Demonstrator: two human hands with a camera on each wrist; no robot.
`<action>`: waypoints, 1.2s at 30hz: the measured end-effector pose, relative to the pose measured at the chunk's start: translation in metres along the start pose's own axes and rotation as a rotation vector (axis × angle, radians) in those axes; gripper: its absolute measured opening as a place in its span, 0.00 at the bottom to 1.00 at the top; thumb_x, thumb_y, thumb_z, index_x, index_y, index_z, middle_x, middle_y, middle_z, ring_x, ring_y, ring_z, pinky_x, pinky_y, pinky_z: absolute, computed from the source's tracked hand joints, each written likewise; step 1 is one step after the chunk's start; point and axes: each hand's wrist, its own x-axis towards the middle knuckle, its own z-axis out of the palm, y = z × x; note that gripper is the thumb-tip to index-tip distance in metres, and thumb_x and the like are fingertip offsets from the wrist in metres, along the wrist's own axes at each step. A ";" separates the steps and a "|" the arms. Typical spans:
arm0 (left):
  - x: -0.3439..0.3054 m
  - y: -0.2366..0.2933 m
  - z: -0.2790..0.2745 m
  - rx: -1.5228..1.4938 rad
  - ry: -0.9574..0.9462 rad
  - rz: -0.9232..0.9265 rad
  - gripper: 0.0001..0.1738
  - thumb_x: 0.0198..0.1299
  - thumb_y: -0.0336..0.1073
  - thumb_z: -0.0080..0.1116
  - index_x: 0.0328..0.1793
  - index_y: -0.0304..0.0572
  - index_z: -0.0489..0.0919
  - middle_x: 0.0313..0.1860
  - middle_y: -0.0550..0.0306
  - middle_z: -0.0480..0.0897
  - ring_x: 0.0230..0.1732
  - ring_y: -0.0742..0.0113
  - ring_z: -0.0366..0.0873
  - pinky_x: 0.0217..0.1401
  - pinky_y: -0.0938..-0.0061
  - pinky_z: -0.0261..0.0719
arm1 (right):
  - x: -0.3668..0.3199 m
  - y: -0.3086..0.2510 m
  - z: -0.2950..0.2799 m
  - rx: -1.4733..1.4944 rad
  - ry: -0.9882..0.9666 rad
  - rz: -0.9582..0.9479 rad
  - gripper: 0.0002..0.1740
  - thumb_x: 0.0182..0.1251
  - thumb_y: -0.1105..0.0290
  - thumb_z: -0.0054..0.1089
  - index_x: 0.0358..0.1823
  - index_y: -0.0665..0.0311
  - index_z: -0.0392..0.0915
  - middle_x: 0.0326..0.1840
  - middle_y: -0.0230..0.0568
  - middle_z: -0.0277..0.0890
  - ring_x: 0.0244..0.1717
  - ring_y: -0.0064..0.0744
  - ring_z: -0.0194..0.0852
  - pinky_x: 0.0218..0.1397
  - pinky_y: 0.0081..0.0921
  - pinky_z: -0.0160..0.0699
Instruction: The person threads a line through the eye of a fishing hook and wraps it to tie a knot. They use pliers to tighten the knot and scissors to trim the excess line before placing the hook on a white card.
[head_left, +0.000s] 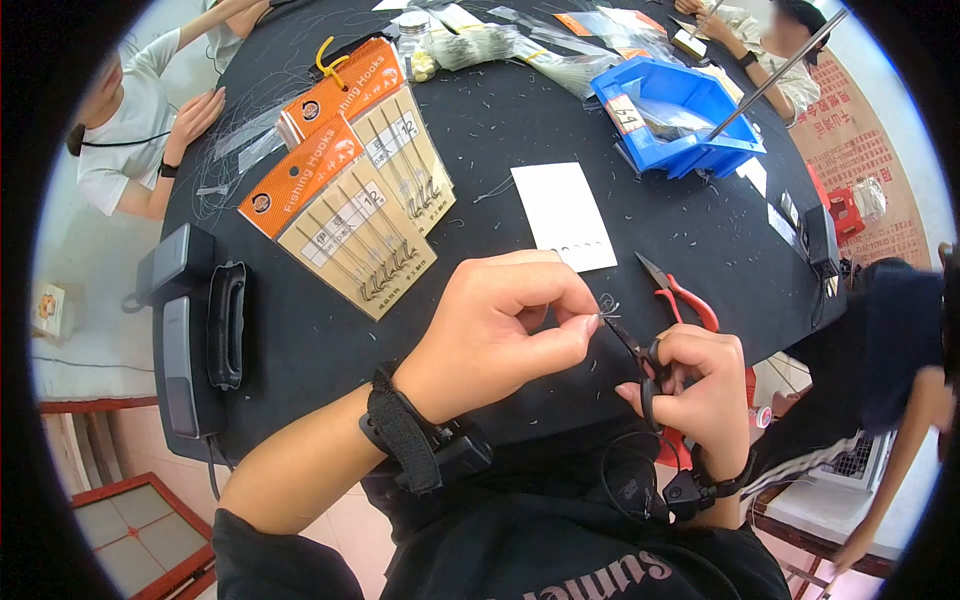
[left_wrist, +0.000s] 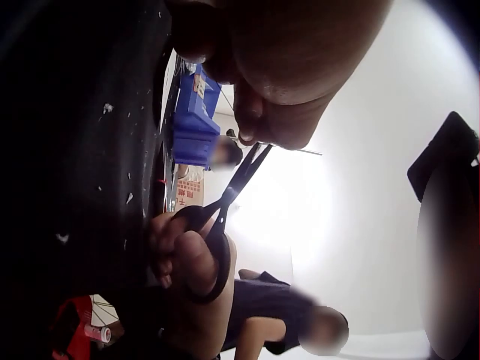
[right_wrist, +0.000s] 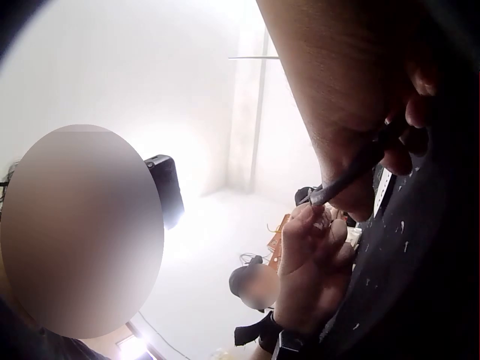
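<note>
Between thumb and forefinger, my left hand [head_left: 515, 320] pinches something tiny, with thin looped fishing line [head_left: 608, 302] showing at the fingertips; the rest is hidden by the fingers. My right hand [head_left: 700, 385] holds black scissors [head_left: 628, 343], thumb and fingers through the handles. In the left wrist view the scissors' blades [left_wrist: 244, 176] are slightly parted, their tips right at the left fingertips. Just beyond the hands lies a white card [head_left: 562, 210] with a row of small marks along its near edge. Red-handled pliers [head_left: 690, 298] rest to its right.
Packs of fishing hooks [head_left: 350, 235] on orange-and-tan cards lie at left. A blue bin [head_left: 690, 150] sits at the back right. Black cases [head_left: 180, 270] stand by the left edge. Bundles of clear line [head_left: 480, 45] and line scraps are spread about. Other people sit around the black table [head_left: 480, 350].
</note>
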 end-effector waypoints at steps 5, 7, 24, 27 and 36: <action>0.000 -0.001 0.000 -0.004 0.001 -0.005 0.03 0.57 0.27 0.66 0.34 0.35 0.83 0.29 0.65 0.76 0.26 0.83 0.66 0.26 0.84 0.60 | 0.001 -0.002 0.000 -0.013 -0.001 0.007 0.16 0.37 0.70 0.82 0.19 0.65 0.77 0.19 0.28 0.74 0.16 0.13 0.67 0.20 0.14 0.60; 0.000 0.000 0.000 -0.007 -0.004 -0.012 0.03 0.57 0.27 0.65 0.34 0.35 0.83 0.29 0.65 0.76 0.26 0.83 0.66 0.27 0.84 0.60 | 0.001 -0.003 -0.001 -0.014 0.002 0.012 0.17 0.38 0.71 0.82 0.18 0.65 0.76 0.19 0.29 0.74 0.16 0.13 0.66 0.19 0.14 0.60; -0.001 0.002 0.000 -0.037 -0.001 -0.089 0.03 0.58 0.28 0.65 0.35 0.35 0.83 0.31 0.65 0.78 0.28 0.85 0.69 0.29 0.85 0.64 | -0.001 0.001 0.005 -0.026 0.049 -0.014 0.18 0.38 0.73 0.81 0.16 0.68 0.74 0.15 0.31 0.69 0.15 0.16 0.61 0.19 0.18 0.55; -0.001 0.002 0.001 -0.051 0.000 -0.111 0.03 0.59 0.28 0.65 0.35 0.36 0.83 0.30 0.66 0.79 0.28 0.85 0.69 0.29 0.85 0.64 | 0.000 0.000 0.007 -0.032 0.070 -0.015 0.20 0.38 0.74 0.81 0.14 0.68 0.71 0.14 0.30 0.66 0.15 0.17 0.61 0.19 0.18 0.55; -0.001 0.004 0.000 -0.019 0.050 -0.093 0.03 0.59 0.28 0.64 0.36 0.35 0.84 0.30 0.67 0.78 0.27 0.85 0.69 0.29 0.85 0.65 | -0.005 0.009 0.011 0.142 -0.002 0.014 0.18 0.48 0.75 0.76 0.28 0.67 0.68 0.30 0.35 0.67 0.27 0.25 0.63 0.30 0.21 0.63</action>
